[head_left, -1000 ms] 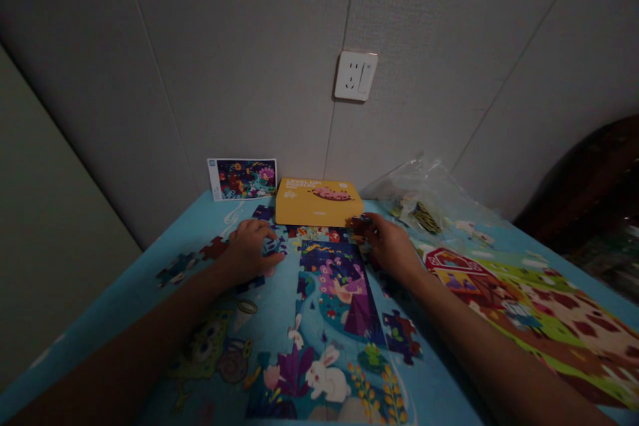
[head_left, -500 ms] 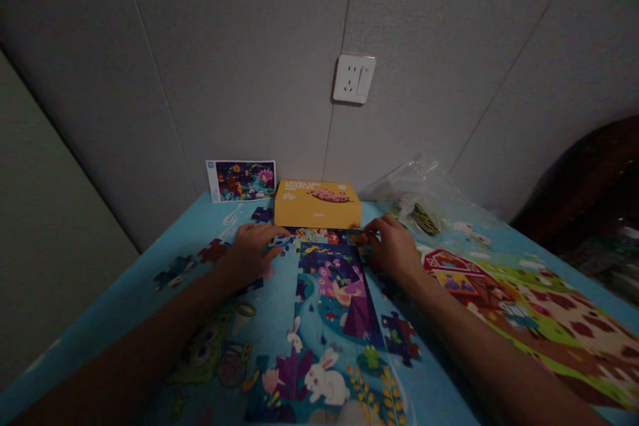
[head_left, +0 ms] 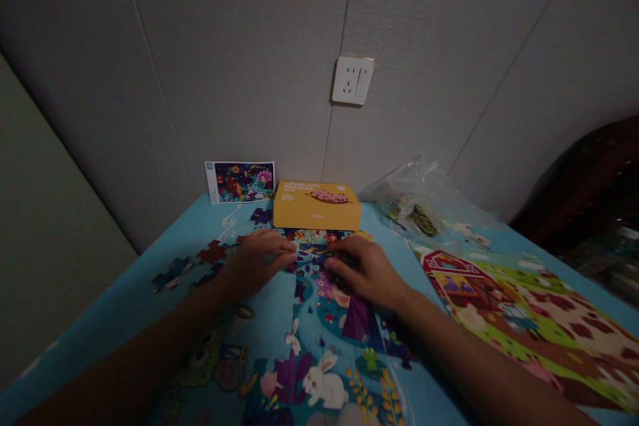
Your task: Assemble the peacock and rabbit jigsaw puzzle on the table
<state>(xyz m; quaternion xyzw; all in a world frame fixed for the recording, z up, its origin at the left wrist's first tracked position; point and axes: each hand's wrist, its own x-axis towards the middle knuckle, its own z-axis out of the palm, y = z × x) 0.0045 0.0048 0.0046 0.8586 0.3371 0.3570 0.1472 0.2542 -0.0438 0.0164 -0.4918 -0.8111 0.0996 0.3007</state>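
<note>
A partly joined jigsaw puzzle (head_left: 324,339) with rabbits, plants and a purple figure lies on the blue cartoon tablecloth in front of me. My left hand (head_left: 259,259) is at its upper left edge, thumb and fingers pinched around a small puzzle piece that they mostly cover. Over its upper right part is my right hand (head_left: 367,269), with thumb and index finger curled at a dark puzzle piece, partly hidden. Between the fingertips of both hands, a blue and yellow puzzle patch (head_left: 311,255) shows.
Loose puzzle pieces (head_left: 174,271) lie at the left. Behind the puzzle stand a yellow puzzle box (head_left: 317,214) and a picture card (head_left: 242,181) against the wall. To the right are a clear plastic bag (head_left: 414,203) with pieces and a farm puzzle (head_left: 529,309).
My right hand has moved left and nearer to me, from beside the box onto the puzzle. The blue and white piece in my left hand is now mostly hidden.
</note>
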